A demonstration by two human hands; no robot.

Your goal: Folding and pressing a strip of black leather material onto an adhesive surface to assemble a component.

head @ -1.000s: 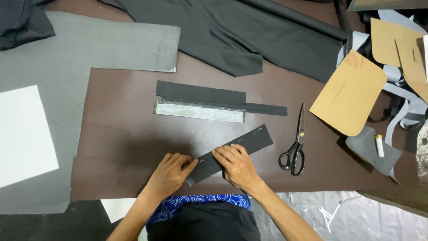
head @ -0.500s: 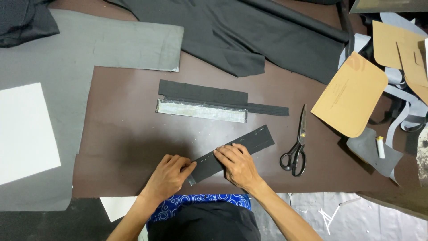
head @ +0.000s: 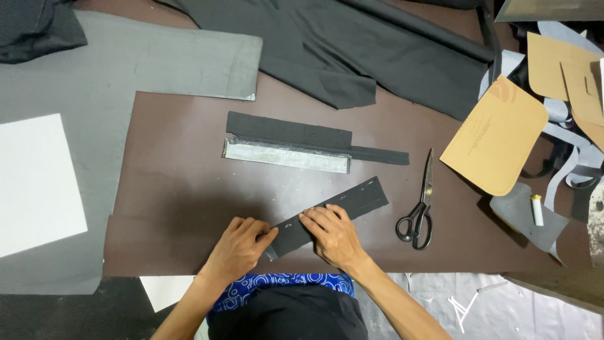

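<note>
A fabric strip (head: 333,214) is laid slantwise on the worktop (head: 176,189), with both hands pressed on it. Scissors (head: 420,211) are placed just right of it; a second strip (head: 296,145) is set behind.

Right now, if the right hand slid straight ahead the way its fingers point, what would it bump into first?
The right hand lies on the dark fabric strip, fingers pointing up and to the left. Past the strip's edge comes bare brown mat, then probably the silvery-grey strip lying flat; how exactly the line runs is hard to judge.
</note>
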